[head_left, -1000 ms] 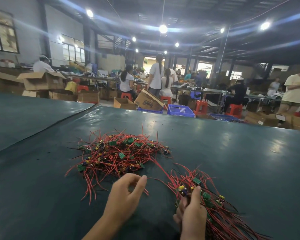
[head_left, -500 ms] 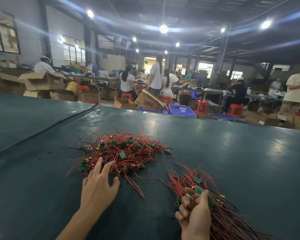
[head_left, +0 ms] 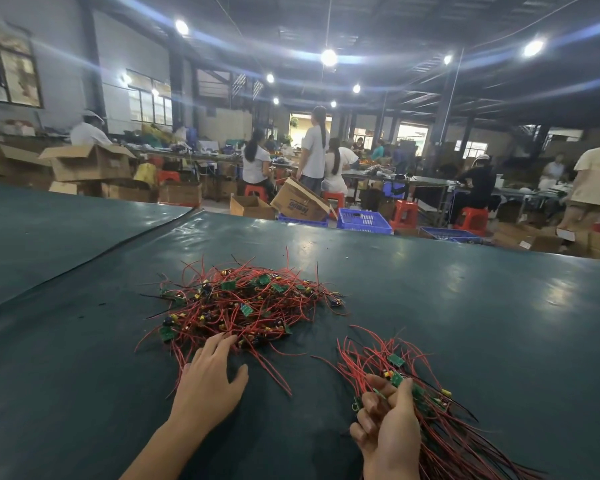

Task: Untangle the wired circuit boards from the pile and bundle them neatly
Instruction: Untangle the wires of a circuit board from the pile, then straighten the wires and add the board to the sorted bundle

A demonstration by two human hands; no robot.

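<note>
Pile: tangled heap of green circuit boards on red wires (head_left: 246, 303), lying on the dark green tabletop (head_left: 465, 306), wider than deep.
Left hand: (head_left: 208, 386) at the pile's near edge, palm down.
Left fingers: (head_left: 222, 341) straight and spread wide, tips touching the pile's nearest strands, holding nothing.
Right hand: (head_left: 392, 434) near-right of the pile and apart from it, fingers curled round the board ends of the bundle.
Bundle: (head_left: 437, 427) sorted boards gathered together, long axis slanting away from the pile toward the near right, wires fanning out behind the grip.
Key relation: pile directly ahead of the left fingertips; left hand much the nearer to it.
Loose leads: a few red wires trailing from the pile's near edge, passing just right of the left hand.
Likely next step: probably pinching one lead at the pile's near edge and drawing it out.
Risk: neighbouring boards likely to drag along.
</note>
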